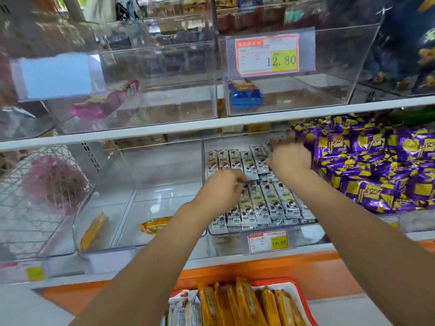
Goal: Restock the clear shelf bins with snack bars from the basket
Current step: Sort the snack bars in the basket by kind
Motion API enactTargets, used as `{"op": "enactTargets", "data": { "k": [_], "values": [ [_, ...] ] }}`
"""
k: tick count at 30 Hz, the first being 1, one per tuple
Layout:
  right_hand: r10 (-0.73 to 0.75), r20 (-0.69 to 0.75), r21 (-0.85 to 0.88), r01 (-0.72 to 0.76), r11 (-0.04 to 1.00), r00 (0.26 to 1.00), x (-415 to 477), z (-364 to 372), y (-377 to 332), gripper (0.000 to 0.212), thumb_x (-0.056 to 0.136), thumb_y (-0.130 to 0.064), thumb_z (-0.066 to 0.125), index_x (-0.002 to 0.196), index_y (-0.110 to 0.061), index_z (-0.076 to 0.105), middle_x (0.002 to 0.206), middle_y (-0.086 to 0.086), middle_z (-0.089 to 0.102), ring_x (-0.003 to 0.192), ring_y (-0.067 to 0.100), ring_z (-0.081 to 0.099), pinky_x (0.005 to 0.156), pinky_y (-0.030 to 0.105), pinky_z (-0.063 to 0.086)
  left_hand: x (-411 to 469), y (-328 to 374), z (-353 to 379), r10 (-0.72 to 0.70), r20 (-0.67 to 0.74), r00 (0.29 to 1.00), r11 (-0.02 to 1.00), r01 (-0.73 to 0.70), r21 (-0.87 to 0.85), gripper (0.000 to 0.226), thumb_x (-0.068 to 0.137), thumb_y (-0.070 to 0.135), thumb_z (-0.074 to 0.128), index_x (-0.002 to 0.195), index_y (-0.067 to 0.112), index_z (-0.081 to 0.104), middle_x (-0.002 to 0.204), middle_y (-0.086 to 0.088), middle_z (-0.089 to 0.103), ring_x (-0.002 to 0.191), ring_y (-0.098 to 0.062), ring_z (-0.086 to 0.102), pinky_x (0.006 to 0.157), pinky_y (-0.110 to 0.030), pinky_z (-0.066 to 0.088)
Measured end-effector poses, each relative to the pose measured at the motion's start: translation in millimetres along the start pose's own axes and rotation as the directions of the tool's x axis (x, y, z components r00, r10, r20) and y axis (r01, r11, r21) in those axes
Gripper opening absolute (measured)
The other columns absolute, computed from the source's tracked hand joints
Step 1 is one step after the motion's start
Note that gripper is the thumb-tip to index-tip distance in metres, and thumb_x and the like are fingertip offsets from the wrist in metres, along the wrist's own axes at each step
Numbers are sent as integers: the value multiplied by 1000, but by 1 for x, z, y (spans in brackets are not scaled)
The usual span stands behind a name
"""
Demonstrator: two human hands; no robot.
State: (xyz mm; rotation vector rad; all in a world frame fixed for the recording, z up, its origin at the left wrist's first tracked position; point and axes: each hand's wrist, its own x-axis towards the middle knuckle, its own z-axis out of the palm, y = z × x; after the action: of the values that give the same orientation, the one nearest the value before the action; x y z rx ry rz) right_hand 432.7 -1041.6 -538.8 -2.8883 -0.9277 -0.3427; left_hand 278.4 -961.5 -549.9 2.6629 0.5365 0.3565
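Closest, at the bottom edge, the basket (294,290) held upright yellow bars (244,302) with a few grey ones at its left side. Both hands reached further in, over the grey bars (268,203) packed in two rows in the clear bin (235,234) on the lower shelf.

The rows sat tight, so a careless nudge would likely topple the back row or push front bars over the bin's low front edge. A stray bar might also slip into the purple sweets (376,165) heaped just beside the bin's right wall.

The left hand (221,187) had its fingers curled together, seemingly pinching a bar's end between the rows. The right hand (290,161) reached towards the bin's back right corner, its fingers blurred, so their spread and hold could not be told.
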Motion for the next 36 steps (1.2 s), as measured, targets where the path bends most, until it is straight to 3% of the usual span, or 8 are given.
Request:
{"op": "enactTargets", "data": {
  "k": [8, 12, 15, 19, 25, 29, 33, 36],
  "values": [
    [-173, 85, -4, 174, 985, 981, 11, 42, 4, 42, 103, -17, 31, 144, -8, 31, 146, 18, 30, 136, 36, 23, 111, 46, 24, 30, 12, 20, 95, 158, 983, 995, -95, -5, 29, 98, 13, 44, 119, 8, 64, 101, -12, 69, 56, -7, 45, 52, -14, 34],
    [-316, 133, 10, 318, 948, 939, 19, 51, 18, 47, 100, -11, 31, 146, -4, 27, 156, 15, 18, 143, 38, 12, 116, 54, 9, 43, 18, 22, 54, 130, 990, 998, -50, -38, 32, 97, 9, 42, 123, 6, 60, 114, -14, 64, 75, -17, 53, 68, -20, 42],
    [-272, 156, 190, 242, 951, 949, 17, 46, 20, 44, 102, -15, 27, 145, -4, 30, 155, 14, 21, 144, 32, 12, 118, 48, 9, 47, 24, 22, 10, 113, 994, 1000, -8, -17, 25, 96, 10, 45, 105, 0, 66, 104, -17, 66, 89, -26, 62, 79, -29, 50],
    [-165, 52, 449, 124, 885, 985, 2, 32, 27, 43, 103, -29, 35, 140, -8, 42, 145, 17, 38, 132, 32, 38, 107, 40, 34, 48, 26, 24, -54, 126, 991, 995, 42, 95, 28, 96, 15, 47, 85, -2, 65, 78, -13, 63, 71, -26, 59, 61, -28, 44],
    [-232, 61, 451, 180, 874, 971, -38, 1, 44, 33, 97, -25, 50, 127, -12, 53, 133, 10, 48, 115, 27, 54, 96, 34, 43, 33, 25, 15, -101, 145, 984, 995, 97, 32, 26, 96, 12, 46, 112, 3, 66, 110, -13, 66, 90, -24, 60, 76, -29, 46],
    [-259, -3, 416, 237, 878, 966, -83, -29, 46, 27, 95, -31, 53, 77, -11, 52, 77, 7, 59, 78, 26, 58, 67, 34, 45, -3, 31, 6, -98, 48, 994, 995, 98, 0, 28, 96, 23, 49, 84, 4, 66, 77, -13, 65, 67, -22, 55, 60, -27, 40],
    [-356, 126, 353, 293, 889, 926, -139, -55, 35, 43, 95, -41, 50, 65, -13, 39, 62, 5, 43, 66, 24, 47, 59, 33, 32, -71, 37, -13, -58, -92, 994, 998, 57, -15, 50, 97, 32, 48, 52, 13, 36, 50, -8, 33, 47, -20, 33, 47, -28, 23],
    [-444, 288, 371, 328, 869, 849, -185, -52, 26, 38, 93, -44, 53, 72, -13, 47, 74, 7, 53, 75, 25, 53, 62, 34, 39, -130, 31, -20, -108, -80, 991, 994, 104, -43, 51, 96, 35, 49, 54, 8, 48, 55, -14, 49, 49, -18, 42, 50, -28, 32]
  ]
}}
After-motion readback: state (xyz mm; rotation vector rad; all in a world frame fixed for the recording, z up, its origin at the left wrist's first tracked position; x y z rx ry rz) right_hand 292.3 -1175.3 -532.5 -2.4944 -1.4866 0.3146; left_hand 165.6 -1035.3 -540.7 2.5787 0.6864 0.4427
